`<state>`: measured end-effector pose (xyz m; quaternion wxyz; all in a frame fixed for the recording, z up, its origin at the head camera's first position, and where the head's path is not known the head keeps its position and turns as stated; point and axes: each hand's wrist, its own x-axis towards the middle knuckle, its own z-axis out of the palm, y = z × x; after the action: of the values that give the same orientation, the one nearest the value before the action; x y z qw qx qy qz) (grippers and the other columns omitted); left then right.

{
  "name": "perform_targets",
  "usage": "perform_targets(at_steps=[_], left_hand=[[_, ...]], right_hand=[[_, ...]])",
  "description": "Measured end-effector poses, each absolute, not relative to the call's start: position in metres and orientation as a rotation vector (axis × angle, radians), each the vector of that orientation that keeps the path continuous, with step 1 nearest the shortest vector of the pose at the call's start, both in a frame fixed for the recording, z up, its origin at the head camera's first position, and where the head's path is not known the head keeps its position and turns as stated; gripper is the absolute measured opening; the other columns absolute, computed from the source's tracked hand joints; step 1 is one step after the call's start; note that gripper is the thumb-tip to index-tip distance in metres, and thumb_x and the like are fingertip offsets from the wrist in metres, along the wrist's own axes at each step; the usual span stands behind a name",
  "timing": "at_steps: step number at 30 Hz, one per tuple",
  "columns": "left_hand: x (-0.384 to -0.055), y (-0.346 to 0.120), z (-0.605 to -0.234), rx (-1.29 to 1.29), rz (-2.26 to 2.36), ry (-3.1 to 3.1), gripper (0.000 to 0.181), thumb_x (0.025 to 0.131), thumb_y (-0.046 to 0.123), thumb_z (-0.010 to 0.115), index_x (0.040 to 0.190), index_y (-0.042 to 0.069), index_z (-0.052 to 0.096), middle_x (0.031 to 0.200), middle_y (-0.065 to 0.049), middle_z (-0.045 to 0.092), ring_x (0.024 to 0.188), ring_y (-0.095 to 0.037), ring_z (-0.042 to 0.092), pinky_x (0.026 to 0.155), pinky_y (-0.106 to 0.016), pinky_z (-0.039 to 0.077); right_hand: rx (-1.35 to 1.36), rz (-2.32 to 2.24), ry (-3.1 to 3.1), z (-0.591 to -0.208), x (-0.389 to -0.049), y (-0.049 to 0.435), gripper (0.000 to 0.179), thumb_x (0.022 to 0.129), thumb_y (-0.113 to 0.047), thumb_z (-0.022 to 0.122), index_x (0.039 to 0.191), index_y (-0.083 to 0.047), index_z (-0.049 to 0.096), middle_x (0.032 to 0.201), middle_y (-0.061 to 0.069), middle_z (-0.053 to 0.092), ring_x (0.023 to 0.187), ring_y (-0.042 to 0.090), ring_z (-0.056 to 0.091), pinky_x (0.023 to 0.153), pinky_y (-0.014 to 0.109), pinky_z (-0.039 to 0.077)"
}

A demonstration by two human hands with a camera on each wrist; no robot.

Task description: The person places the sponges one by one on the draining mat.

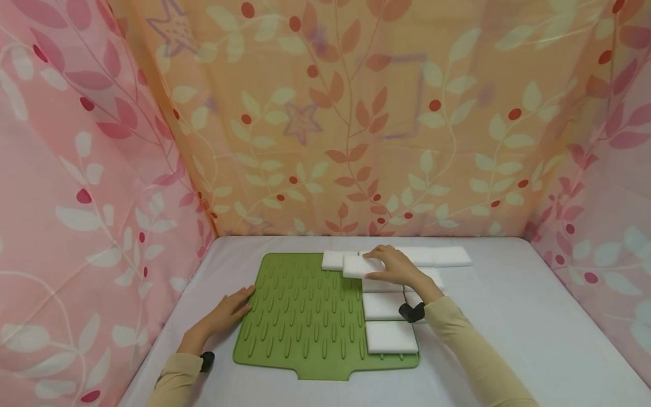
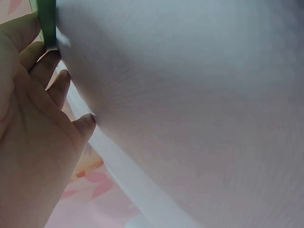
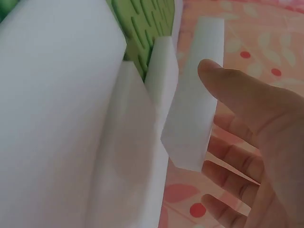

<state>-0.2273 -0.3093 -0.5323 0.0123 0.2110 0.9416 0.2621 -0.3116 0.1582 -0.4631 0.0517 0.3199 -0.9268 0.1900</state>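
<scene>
My right hand [image 1: 395, 267] pinches a flat white sponge block [image 1: 356, 266] between thumb and fingers, over the far right part of a green ridged mat [image 1: 300, 316]. In the right wrist view the held block stands on edge, thumb on one face, fingers behind it. Below and beside it, other white sponge blocks [image 1: 391, 337] lie in a column along the mat's right side, and one more block [image 1: 335, 259] sits at the far edge. My left hand [image 1: 224, 315] touches the mat's left edge with extended fingertips, beside its green rim [image 2: 47, 23] in the left wrist view.
More white blocks [image 1: 452, 256] lie in a row behind and right of the mat on the white-covered table [image 1: 534, 339]. Flowered curtains [image 1: 356, 141] enclose the back and both sides. A short tab [image 1: 322, 374] sticks out from the mat's near edge.
</scene>
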Motion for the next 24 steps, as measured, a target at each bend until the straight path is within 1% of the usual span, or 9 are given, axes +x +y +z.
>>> perform_targets(at_steps=[6,10,14,18,24], left_hand=[[-0.227,-0.309,-0.532,0.650,0.850,2.927,0.055,0.095,0.019,0.052,0.142,-0.001,0.033,0.145,-0.022,0.034,0.133,-0.044,0.029,0.100,-0.071,0.012],[-0.227,-0.309,-0.533,0.657,0.856,2.927,0.055,0.095,0.019,0.052,0.142,-0.001,0.033,0.144,-0.022,0.035,0.133,-0.044,0.029,0.100,-0.072,0.013],[-0.227,-0.310,-0.534,0.659,0.860,2.930,0.054,0.095,0.019,0.052,0.142,-0.001,0.033,0.145,-0.022,0.035,0.133,-0.044,0.028,0.100,-0.071,0.012],[-0.227,-0.309,-0.535,0.660,0.862,2.933,0.054,0.095,0.020,0.052,0.142,-0.001,0.033,0.145,-0.021,0.035,0.133,-0.044,0.029,0.100,-0.071,0.012],[-0.227,-0.309,-0.533,0.662,0.866,2.934,0.055,0.095,0.019,0.052,0.142,-0.001,0.033,0.144,-0.022,0.035,0.132,-0.044,0.029,0.099,-0.072,0.013]], right_hand=[[0.997,0.529,-2.822,-0.465,-0.308,0.141,0.059,0.076,-0.049,0.071,0.124,-0.016,0.061,0.116,0.005,0.060,0.107,0.026,0.054,0.086,0.049,0.044],[1.006,0.516,-2.810,-0.464,-0.305,0.130,0.057,0.076,-0.049,0.071,0.121,-0.016,0.063,0.116,0.007,0.060,0.107,0.028,0.055,0.084,0.050,0.044],[0.982,0.478,-2.821,-0.466,-0.305,0.121,0.058,0.075,-0.051,0.071,0.122,-0.018,0.063,0.116,0.007,0.060,0.108,0.027,0.054,0.085,0.049,0.043],[0.976,0.413,-2.834,-0.471,-0.306,0.114,0.059,0.075,-0.054,0.069,0.123,-0.020,0.062,0.115,0.004,0.060,0.107,0.025,0.054,0.084,0.046,0.043],[0.993,0.406,-2.837,-0.475,-0.305,0.105,0.059,0.075,-0.054,0.069,0.121,-0.018,0.063,0.112,0.004,0.060,0.105,0.026,0.055,0.086,0.049,0.041]])
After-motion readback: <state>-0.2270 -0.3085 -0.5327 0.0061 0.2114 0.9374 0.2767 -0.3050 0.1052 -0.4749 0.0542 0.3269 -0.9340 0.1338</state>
